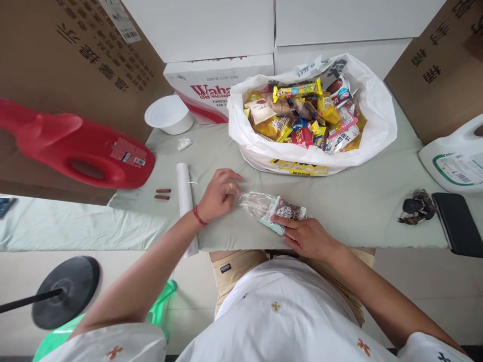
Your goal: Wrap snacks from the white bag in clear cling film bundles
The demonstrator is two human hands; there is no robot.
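Clear plastic film, crumpled and thin, forms a bag (253, 202) around a small printed snack packet (285, 208), near the front edge of the cloth-covered surface (211, 151). The right hand (313, 239) lays its fingers over the packet's near side, probably to steady it so that the slippery wrapping does not slide. It is not clenched; whether it also pinches the packet from beneath, I cannot tell. The left hand (221, 196) is at the loose end of the film, fingers bent; whether it grasps the edge or is released, I cannot tell. With the hands at opposite ends, the film lies roughly lengthwise between them.

Just beyond, a white shopping bag (377, 120) gapes upward, its wide mouth leaving the mixed snacks (302, 108) within easy reach. A white roll (184, 188) lies by the left forearm, pointing away from the body, its near end over the edge. Farther off are a small clear scrap (184, 144), 2 brown strips (163, 194) and a white bowl (169, 118) beside a printed carton (211, 93). A red jug (68, 136) at left and a white jug (458, 166) at right flank the middle; a black phone (460, 223) and a dark bundle (417, 206) sit well out to the right.
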